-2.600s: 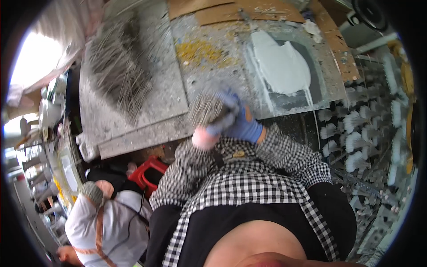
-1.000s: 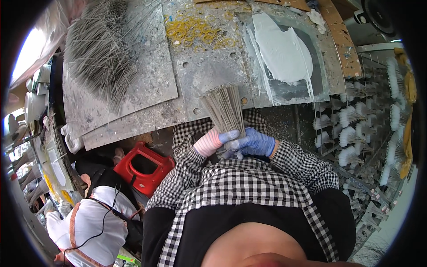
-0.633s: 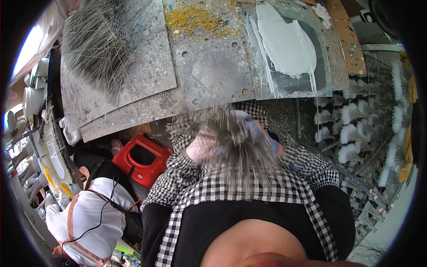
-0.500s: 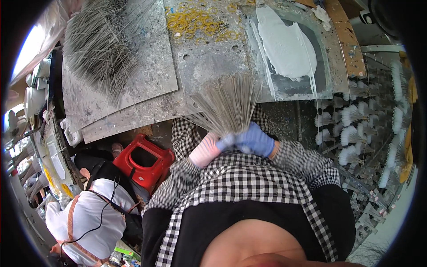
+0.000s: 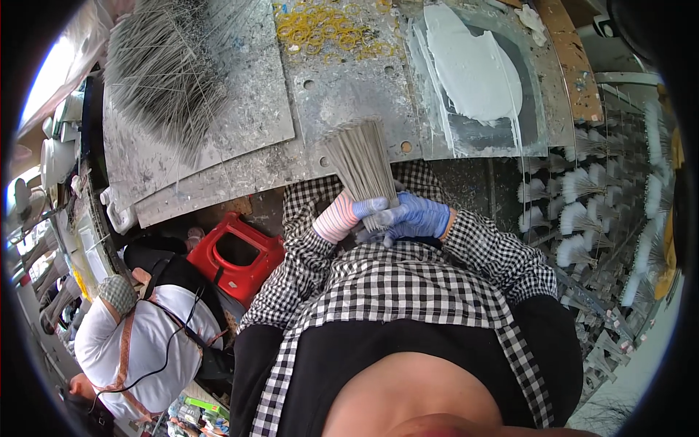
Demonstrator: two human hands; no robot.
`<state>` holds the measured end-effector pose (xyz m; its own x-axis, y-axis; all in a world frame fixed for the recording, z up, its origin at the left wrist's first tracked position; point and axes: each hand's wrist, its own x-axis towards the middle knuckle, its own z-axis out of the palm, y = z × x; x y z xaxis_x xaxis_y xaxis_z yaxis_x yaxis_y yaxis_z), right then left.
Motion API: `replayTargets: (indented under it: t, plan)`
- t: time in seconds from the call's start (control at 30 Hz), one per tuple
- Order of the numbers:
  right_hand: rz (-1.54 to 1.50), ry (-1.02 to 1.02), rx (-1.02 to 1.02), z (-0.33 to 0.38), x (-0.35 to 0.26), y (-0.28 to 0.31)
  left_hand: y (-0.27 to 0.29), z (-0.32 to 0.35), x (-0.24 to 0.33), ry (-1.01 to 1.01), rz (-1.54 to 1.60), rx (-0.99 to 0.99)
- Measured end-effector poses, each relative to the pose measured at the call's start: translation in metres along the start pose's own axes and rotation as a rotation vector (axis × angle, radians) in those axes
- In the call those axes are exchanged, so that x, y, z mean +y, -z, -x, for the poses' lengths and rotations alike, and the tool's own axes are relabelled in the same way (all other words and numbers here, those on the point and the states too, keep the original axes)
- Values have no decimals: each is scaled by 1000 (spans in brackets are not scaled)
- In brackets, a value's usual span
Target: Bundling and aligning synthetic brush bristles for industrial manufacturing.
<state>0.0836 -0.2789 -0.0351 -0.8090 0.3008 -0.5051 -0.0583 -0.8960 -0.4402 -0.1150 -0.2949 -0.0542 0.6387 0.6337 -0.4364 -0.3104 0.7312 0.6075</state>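
A bundle of thin grey wire-like strands (image 5: 362, 156) stands between my two gloved hands, its upper end slightly fanned over the table's front edge. My left hand (image 5: 341, 217), in a pink-striped glove with blue fingers, is wrapped round the lower part of the bundle. From the other side my right hand (image 5: 416, 217), in a blue glove, closes on the bundle's lower end, with thumb and fingers against the strands. A big loose heap of similar strands (image 5: 164, 87) lies on the table at the far left.
Yellow rubber bands (image 5: 320, 30) are scattered at the table's back. White paste (image 5: 473, 73) covers a plate at the right. Racks of white-tufted pieces (image 5: 582, 197) stand to the right. A red stool (image 5: 237, 255) and a co-worker in white (image 5: 156, 342) are at the left.
The bundle's wide fan has drawn together into a narrower, tighter column and leans a little left. My hands have shifted slightly around its lower end. The co-worker's gloved hand has come up into sight.
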Motion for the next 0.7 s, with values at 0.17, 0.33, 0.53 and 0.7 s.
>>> replayTargets:
  t: [0.17,0.33,0.53,0.7]
  plan:
    - [216,-138,-36,-4,-20,8,-5,-7,-5,-126,1,157]
    - [545,11,157,6,-16,-14,27,-10,-30,-564,-1424,-37]
    - [281,92,119,8,5,14,-20,16,6,-145,-183,98]
    - [717,131,-141,-7,5,11,-29,0,54,-528,43,-190]
